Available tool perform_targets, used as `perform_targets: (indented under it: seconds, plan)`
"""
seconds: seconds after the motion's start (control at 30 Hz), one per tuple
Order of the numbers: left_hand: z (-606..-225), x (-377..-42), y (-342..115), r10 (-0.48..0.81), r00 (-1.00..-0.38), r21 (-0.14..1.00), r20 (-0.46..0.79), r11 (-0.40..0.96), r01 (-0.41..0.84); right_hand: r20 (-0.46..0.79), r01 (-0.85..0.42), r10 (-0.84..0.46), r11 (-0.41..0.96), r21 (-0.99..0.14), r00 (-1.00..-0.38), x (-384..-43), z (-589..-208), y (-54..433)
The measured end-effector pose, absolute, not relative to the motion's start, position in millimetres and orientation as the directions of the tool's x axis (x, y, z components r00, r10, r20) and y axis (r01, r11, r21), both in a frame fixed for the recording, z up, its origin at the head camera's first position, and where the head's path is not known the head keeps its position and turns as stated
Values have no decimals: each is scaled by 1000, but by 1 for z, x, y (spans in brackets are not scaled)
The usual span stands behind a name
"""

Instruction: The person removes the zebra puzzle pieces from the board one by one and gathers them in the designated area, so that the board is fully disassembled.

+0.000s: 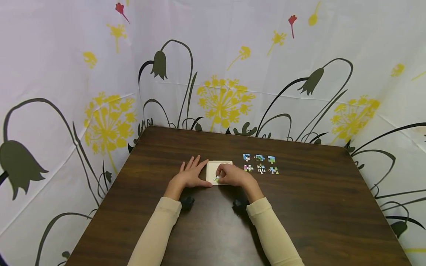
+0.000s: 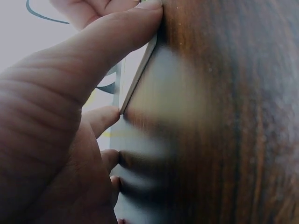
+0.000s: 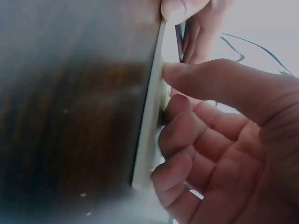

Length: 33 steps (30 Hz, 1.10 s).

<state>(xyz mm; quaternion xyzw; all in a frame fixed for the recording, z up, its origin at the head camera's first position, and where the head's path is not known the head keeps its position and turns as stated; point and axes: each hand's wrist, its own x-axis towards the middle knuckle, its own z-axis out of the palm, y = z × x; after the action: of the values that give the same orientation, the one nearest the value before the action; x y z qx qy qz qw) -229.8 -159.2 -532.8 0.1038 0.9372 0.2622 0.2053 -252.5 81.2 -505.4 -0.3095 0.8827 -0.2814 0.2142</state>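
A small pale square puzzle tray [image 1: 211,168] lies flat on the table. My left hand [image 1: 189,176] is spread along its left side, the thumb [image 2: 135,23] touching the near edge and the index fingertip at the far left corner. Over the tray, my right hand [image 1: 234,175] has its fingers curled and pinches a puzzle piece [image 1: 216,180] with green and white on it, near the tray's lower left. Those fingers hide part of the piece and the right part of the tray. In the right wrist view the thumb [image 3: 187,77] and curled fingers rest at the tray's edge.
Several loose puzzle pieces [image 1: 259,157] lie in two rows on the table to the right of the tray. The dark wooden table [image 1: 309,207] reaches back to a white flower-patterned curtain [image 1: 213,44] behind and at the sides.
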Motion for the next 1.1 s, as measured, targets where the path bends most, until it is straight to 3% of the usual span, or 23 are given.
perform_targets:
  seconds: [0.5,1.1]
  plan:
    - [-541,-235,-162,309,-896,519,-320,848,107,-251,-367,-649,660,-656,-718,-250,-505,80]
    - [-531,-226,-159,308,-898,529,-316,842,103,-178,-354,-684,562,-748,-708,-255,-509,92]
